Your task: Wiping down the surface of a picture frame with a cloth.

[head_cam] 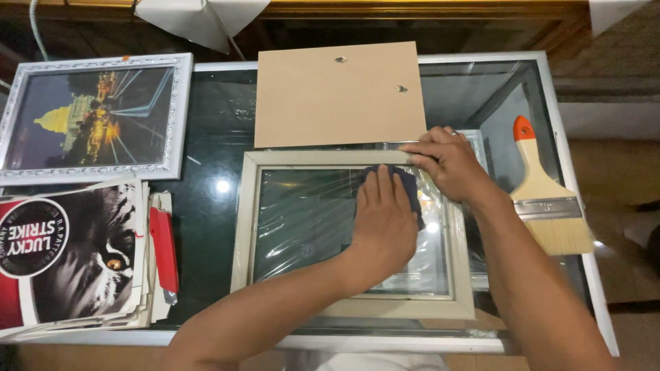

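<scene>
A pale picture frame [247, 227] with a glass pane lies flat on the glass tabletop in front of me. My left hand [383, 220] presses a dark blue cloth [411, 187] flat against the upper right part of the pane. My right hand [450, 163] rests on the frame's top right corner, fingers pinched on its edge. A brown backing board [338, 93] lies just beyond the frame.
A wide paintbrush [546, 199] with an orange-tipped handle lies at the right. At the left are a silver-framed night picture [93, 117], a stack of prints [69, 257] and a red-handled cutter [165, 251]. The white table rim [385, 341] runs along the front.
</scene>
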